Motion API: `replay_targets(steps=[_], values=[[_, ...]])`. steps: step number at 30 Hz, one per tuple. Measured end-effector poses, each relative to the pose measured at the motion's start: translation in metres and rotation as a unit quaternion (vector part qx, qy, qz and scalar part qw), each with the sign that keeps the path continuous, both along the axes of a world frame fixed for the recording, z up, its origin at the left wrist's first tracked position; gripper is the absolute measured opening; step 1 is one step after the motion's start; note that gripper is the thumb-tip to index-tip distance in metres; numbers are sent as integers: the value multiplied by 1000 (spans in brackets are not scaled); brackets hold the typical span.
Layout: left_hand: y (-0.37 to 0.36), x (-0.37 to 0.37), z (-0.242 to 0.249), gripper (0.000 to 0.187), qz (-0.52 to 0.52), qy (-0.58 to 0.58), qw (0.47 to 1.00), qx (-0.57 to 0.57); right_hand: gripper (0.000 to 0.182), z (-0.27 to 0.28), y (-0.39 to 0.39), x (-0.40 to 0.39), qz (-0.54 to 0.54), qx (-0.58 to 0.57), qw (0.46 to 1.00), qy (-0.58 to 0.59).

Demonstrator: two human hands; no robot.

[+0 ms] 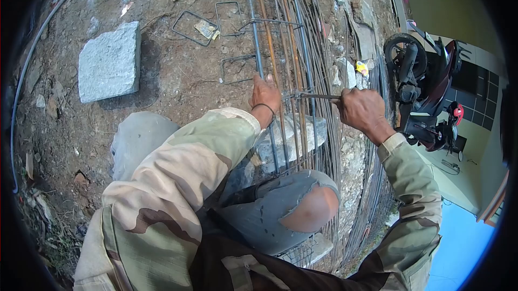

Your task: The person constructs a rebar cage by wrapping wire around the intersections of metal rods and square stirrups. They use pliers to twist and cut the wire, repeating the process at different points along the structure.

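Note:
Several long steel bars [274,37] run away from me, tied with square wire stirrups. My left hand [265,97], with a dark band at the wrist, is closed on the leftmost bar of this cage. In my right hand [362,108] is a thin metal tool [319,96], gripped in a fist. The tool's far end meets the bars at a stirrup joint, just right of my left hand. Whether wire is caught on its tip is too small to tell. Beneath the cage lies a pale stone block [291,140].
Loose stirrups [229,18] lie on the dirt beyond my left hand. A square concrete slab [109,62] rests at the left. More thin rods [330,129] run along the right of the cage. A motorcycle [431,86] stands at the far right. My bent knee [310,210] is close below the cage.

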State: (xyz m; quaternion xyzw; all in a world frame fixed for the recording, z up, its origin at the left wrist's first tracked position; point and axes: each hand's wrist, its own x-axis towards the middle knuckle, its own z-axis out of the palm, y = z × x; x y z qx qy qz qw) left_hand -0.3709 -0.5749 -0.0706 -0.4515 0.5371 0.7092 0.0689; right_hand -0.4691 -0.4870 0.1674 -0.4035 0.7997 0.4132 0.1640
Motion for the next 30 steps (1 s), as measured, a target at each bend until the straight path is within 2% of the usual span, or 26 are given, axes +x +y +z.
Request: replay_targets(steps=[5, 7, 8, 10, 11, 12, 13, 15, 16, 17, 18, 19, 20, 22, 23, 24, 25, 27, 28, 29, 30], values=[[-6, 2, -3, 63, -22, 30, 999, 20, 45, 4, -45, -7, -72, 67, 995, -15], [4, -2, -21, 63, -16, 36, 999, 27, 36, 5, -69, -22, -199, 182, 956, -117], [5, -4, -26, 65, -10, 43, 999, 30, 25, 3, -68, -29, -155, 200, 957, -140], [7, -5, -31, 65, -14, 46, 998, 38, 22, 2, -60, -32, -104, 203, 964, -134], [6, -5, -32, 66, -24, 49, 998, 42, 23, 2, -56, -31, -58, 202, 969, -130], [7, -5, -31, 66, -21, 50, 998, 44, 31, 4, -48, -27, -39, 164, 981, -97], [7, -6, -30, 66, -19, 51, 998, 42, 31, 11, -47, -20, -38, 165, 981, -96], [6, -6, -27, 65, -15, 52, 998, 43, 33, 24, -49, -7, 72, 124, 983, -111], [5, -6, -22, 66, -27, 42, 998, 34, 23, 28, -44, -2, 132, 120, 978, -113], [4, -5, -18, 67, -41, 32, 998, 25, 23, 28, -40, -5, 131, 124, 977, -113], [3, -5, -16, 67, -41, 32, 998, 28, 22, 26, -34, -9, 305, 44, 946, -96], [3, -5, -15, 66, -34, 33, 999, 19, 21, 25, -35, -7, 467, -38, 880, -76], [3, -4, -15, 65, -27, 34, 999, 10, 21, 24, -36, -4, 465, -37, 881, -78], [3, -5, -14, 65, -33, 22, 999, 1, 23, 19, -45, 4, 315, 113, 940, -70], [6, -5, -14, 64, -40, 13, 999, -8, 25, 19, -53, 13, 232, 187, 952, -65], [7, -5, -15, 64, -43, 14, 999, -5, 26, 19, -68, 15, 54, 175, 980, -76], [8, -6, -18, 64, -43, 18, 999, 17, 26, 17, -67, 8, 53, 178, 980, -75], [7, -5, -17, 65, -40, 24, 998, 42, 30, 11, -52, -10, -164, 106, 980, -46], [6, -4, -14, 65, -38, 21, 998, 52, 35, 12, -52, -6, -184, 26, 982, -44], [2, -6, -12, 64, -33, 20, 997, 59, 35, 13, -57, -8, -178, 27, 983, -40], [0, -4, -10, 64, -29, 21, 997, 62, 36, 12, -59, -8, -140, 92, 984, -54]])
